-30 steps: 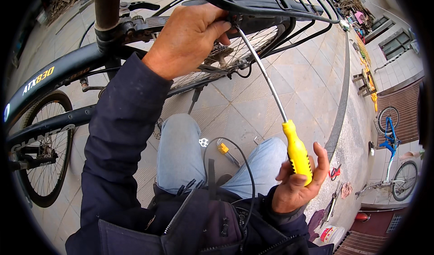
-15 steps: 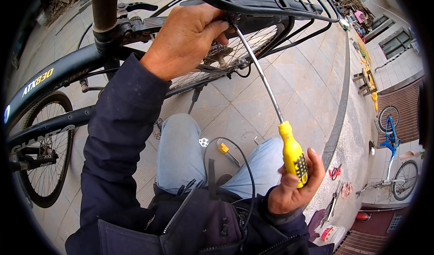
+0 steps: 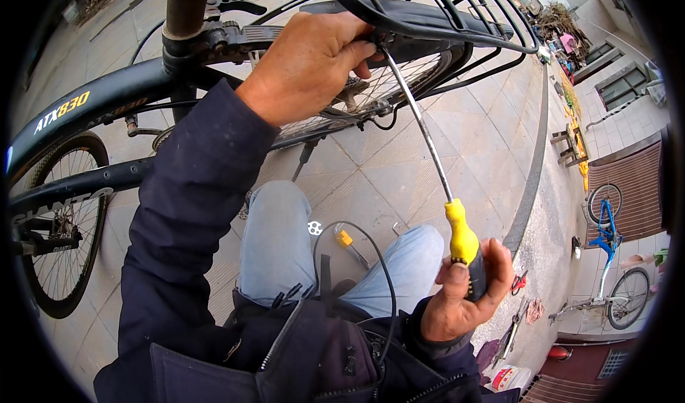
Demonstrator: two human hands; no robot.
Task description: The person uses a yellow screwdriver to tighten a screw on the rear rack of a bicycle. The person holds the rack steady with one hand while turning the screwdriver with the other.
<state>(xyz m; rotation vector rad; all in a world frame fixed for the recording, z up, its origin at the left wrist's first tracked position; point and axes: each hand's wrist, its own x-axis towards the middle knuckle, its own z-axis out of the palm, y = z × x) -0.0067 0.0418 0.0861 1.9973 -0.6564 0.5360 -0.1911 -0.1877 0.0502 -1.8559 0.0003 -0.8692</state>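
Head: R fingers (image 3: 501,271) curled rnd screwdriver (image 3: 460,233)

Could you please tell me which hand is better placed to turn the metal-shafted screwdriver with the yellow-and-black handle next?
Probably the right hand: it holds the handle end of the screwdriver, while the left hand is beside the far end, near the curved black metal rack.

Head-worn fisheye, steeply downward

1 yellow-and-black screwdriver (image 3: 461,233) slants toward the black bicycle (image 3: 135,82).
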